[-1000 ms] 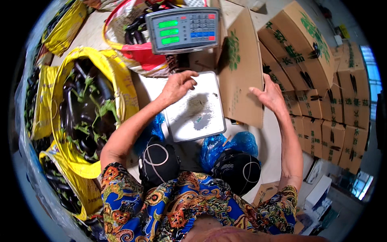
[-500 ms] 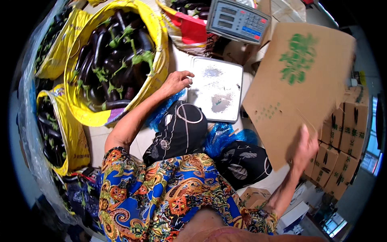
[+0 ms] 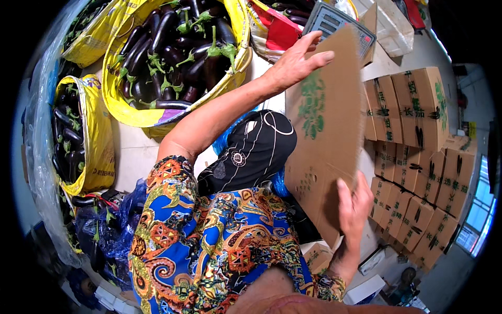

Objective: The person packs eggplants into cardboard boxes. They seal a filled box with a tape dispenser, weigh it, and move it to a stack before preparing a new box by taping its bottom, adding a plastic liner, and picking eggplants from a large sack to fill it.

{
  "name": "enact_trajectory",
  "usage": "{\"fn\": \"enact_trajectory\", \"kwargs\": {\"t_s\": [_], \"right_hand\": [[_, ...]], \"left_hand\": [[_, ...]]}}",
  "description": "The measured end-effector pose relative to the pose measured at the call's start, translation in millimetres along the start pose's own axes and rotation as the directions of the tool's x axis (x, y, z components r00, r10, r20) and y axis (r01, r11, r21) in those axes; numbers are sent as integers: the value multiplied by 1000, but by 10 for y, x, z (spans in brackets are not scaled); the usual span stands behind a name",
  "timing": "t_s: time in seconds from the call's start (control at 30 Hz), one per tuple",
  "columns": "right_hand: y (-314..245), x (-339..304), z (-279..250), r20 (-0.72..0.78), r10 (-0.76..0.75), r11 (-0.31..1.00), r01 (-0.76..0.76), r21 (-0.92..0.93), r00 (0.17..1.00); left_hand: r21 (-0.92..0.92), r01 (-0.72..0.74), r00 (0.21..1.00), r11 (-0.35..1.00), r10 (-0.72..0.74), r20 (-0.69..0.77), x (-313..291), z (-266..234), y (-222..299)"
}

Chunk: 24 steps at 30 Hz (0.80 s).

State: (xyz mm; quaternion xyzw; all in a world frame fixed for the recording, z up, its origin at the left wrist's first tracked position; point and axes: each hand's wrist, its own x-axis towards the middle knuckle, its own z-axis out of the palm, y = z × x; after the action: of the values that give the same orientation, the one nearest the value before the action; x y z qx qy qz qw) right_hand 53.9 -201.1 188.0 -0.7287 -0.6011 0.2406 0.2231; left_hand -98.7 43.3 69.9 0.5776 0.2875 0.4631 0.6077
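Observation:
A flattened cardboard box (image 3: 324, 136) with green printing stands tilted before me, right of my knee. My right hand (image 3: 355, 204) holds its lower right edge, thumb and fingers apart around the board. My left hand (image 3: 299, 60) is open at the board's upper left edge, thumb and fingers stretched out; whether it touches the board I cannot tell. Behind the top edge shows the grey display (image 3: 328, 26) of a scale, whose platform the board hides. Left of my left forearm stands a big yellow sack (image 3: 123, 107) full of dark purple eggplants (image 3: 167, 57).
More yellow sacks (image 3: 99, 141) of eggplants line the left side, beside clear plastic sheeting (image 3: 39, 157). A dark blue plastic bag (image 3: 133, 209) lies lower left. Stacked printed cartons (image 3: 418, 120) rise on the right. A red and white sack (image 3: 282, 34) stands beyond my left hand.
The cardboard has swung left and turned more edge-on, now covering the scale platform. My left hand has risen from beside the platform to the board's top. My right hand has moved left with the board.

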Motion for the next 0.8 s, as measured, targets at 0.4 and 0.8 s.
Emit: {"fn": "enact_trajectory", "kwargs": {"t_s": [0.4, 0.8], "right_hand": [[534, 484, 469, 174, 71, 923, -131, 361, 982], [772, 976, -3, -93, 20, 998, -27, -65, 995]], "left_hand": [[406, -85, 992, 910, 116, -52, 518, 142, -486], [508, 86, 991, 857, -20, -135, 556, -160, -43]]}}
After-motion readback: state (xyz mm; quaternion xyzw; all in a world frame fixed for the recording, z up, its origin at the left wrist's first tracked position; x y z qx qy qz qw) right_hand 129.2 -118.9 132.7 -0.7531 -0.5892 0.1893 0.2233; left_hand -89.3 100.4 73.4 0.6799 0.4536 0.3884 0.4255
